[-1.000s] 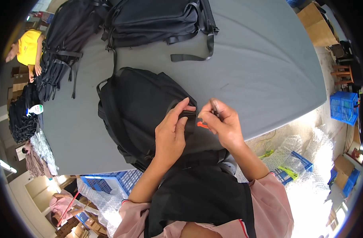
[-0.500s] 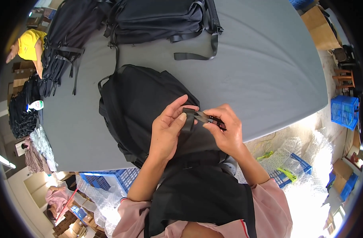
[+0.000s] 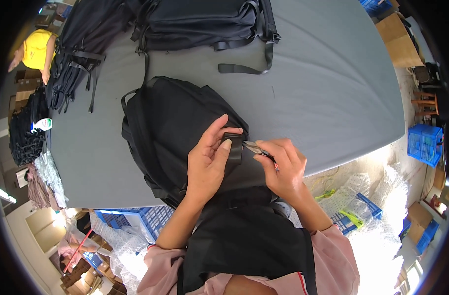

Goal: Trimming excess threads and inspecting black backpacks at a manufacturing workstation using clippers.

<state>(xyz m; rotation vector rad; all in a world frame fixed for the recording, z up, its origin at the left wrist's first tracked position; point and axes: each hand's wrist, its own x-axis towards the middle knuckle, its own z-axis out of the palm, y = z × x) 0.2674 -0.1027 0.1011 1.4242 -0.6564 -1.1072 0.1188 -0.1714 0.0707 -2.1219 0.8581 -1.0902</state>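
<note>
A black backpack point(image 3: 170, 113) lies on the grey-covered table right in front of me. Over its right side my left hand point(image 3: 205, 164) pinches a black webbing strap point(image 3: 236, 153) between thumb and fingers, with the index finger raised. My right hand point(image 3: 288, 169) is closed round a pair of small thread snips point(image 3: 254, 147). Their metal blades point left, just beside the strap's edge; whether they touch it I cannot tell. The handle is mostly hidden in my fingers.
More black backpacks point(image 3: 200, 24) lie at the table's far side, one with a strap trailing across the grey cover point(image 3: 327, 88). A spray bottle point(image 3: 42, 124) is at the left. Blue crates point(image 3: 155, 221) and bubble wrap point(image 3: 121, 246) sit below the near edge. A person in yellow point(image 3: 38, 49) stands far left.
The snips have drawn back slightly to the right from the strap with my right hand. My left hand still holds the strap, now turned with its flat face more in view.
</note>
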